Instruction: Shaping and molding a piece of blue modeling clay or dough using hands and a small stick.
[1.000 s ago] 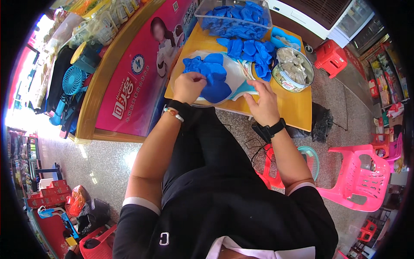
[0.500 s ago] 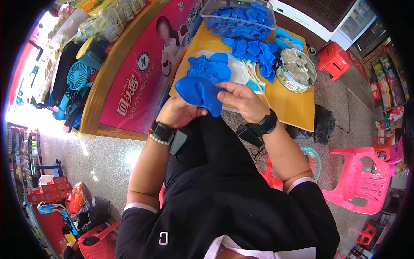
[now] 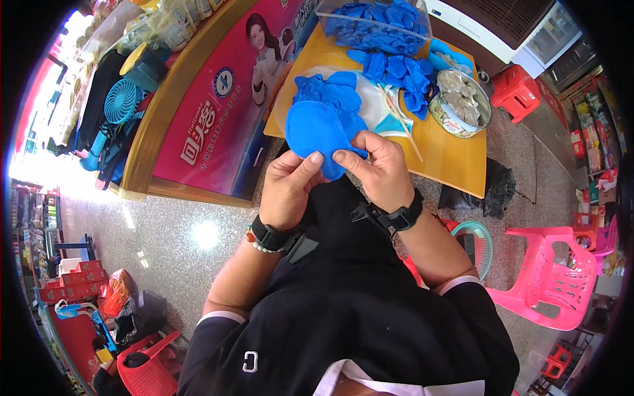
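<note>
two hands meet on one blue glove (image 3: 321, 135), which we hold up in front of our chest, just off the near edge of the yellow table (image 3: 456, 165). our left hand (image 3: 288, 188) pinches the glove's lower edge between thumb and forefinger, the other fingers curled in; our right hand (image 3: 376, 168) does the same from the other side, so both are closed on the thin rubber and nothing else. gripped at two points close together, the edge is kept taut between them and the rest of the glove bulges upward, which looks to us like a hold for working the cuff open.

behind it, on the near left part of the table, lies a heap of blue gloves (image 3: 330, 89), within easy reach. a second loose pile (image 3: 396, 69) runs across the middle, and a clear bin (image 3: 376, 16) of more sits at the far edge. a round metal bowl (image 3: 460, 102) of pale pieces stands toward the right edge. a red banner (image 3: 231, 99) hangs along the counter to our left, and a pink plastic chair (image 3: 551, 277) stands on the floor to our right.
</note>
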`<state>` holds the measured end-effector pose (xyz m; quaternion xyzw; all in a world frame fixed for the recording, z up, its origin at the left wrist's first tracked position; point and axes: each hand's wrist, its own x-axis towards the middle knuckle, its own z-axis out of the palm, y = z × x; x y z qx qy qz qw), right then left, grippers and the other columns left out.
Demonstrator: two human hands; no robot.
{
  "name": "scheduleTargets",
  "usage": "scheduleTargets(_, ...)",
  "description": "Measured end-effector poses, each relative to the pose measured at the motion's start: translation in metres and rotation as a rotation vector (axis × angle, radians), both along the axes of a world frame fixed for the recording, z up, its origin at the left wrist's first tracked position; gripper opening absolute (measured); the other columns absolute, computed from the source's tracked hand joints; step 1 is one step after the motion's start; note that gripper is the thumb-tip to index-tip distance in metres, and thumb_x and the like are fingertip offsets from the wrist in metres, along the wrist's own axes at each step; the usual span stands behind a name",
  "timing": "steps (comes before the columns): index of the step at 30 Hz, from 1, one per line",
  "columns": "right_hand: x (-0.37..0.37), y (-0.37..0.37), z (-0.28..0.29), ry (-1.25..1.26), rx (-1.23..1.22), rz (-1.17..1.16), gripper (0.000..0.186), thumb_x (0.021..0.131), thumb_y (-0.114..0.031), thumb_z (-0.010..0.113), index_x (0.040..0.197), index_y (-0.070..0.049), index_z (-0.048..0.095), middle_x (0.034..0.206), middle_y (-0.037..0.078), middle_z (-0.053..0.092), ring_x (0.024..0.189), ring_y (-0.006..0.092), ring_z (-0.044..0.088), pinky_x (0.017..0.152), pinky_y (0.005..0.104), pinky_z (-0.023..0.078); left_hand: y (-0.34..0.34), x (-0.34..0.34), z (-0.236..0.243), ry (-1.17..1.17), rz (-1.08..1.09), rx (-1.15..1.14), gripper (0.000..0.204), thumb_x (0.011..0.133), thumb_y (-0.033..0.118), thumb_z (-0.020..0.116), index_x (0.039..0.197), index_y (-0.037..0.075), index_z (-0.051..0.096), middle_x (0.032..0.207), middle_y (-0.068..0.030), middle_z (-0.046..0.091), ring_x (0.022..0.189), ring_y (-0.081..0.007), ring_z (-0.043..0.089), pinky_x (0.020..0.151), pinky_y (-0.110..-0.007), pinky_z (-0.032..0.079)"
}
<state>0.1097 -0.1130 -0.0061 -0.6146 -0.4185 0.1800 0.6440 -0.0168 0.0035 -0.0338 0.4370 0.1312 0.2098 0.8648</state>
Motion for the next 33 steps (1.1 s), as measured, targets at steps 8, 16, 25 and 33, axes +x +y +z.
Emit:
scheduleTargets(8,-0.006,0.0,-0.01,0.264,0.071,0.062,0.018,0.084,-0.014,0.069,0.077,-0.001,0.06,0.066,-0.002,0.055,0.062,0.0035,0.045,0.055,0.0214,0.037,-0.007,0.0,0.007,-0.021,0.112,0.146,0.013,0.086,0.009,0.067,0.098,0.004,0.067,0.092,-0.0029,0.068,0.08,-0.0073,0.059,0.072,-0.023,0.047)
scheduleTargets(16,0.002,-0.008,-0.006,0.053,0.028,0.055,0.022,0.086,-0.015,0.068,0.072,-0.003,0.055,0.063,-0.003,0.051,0.059,0.0034,0.043,0.052,0.0222,0.036,-0.011,-0.002,0.005,0.009,0.054,0.174,0.018,0.085,0.007,0.067,0.102,0.004,0.066,0.093,-0.0034,0.067,0.08,-0.0097,0.062,0.074,-0.025,0.05)
scheduleTargets(25,0.003,-0.006,-0.015,0.198,0.103,-0.011,0.025,0.086,-0.014,0.067,0.069,-0.007,0.05,0.064,-0.004,0.051,0.06,0.0024,0.044,0.052,0.021,0.037,-0.01,-0.003,0.002,-0.021,-0.115,0.115,0.018,0.087,0.006,0.063,0.105,0.002,0.064,0.094,-0.0071,0.067,0.079,-0.013,0.063,0.074,-0.028,0.052)
scheduleTargets(33,0.002,-0.002,-0.017,0.382,0.134,0.027,0.022,0.087,-0.015,0.067,0.072,-0.007,0.053,0.068,-0.005,0.053,0.063,0.0018,0.045,0.055,0.0192,0.038,-0.014,-0.001,0.004,-0.028,-0.091,0.058,0.015,0.09,0.008,0.06,0.103,0.001,0.065,0.092,-0.0064,0.067,0.078,-0.0125,0.062,0.073,-0.028,0.052)
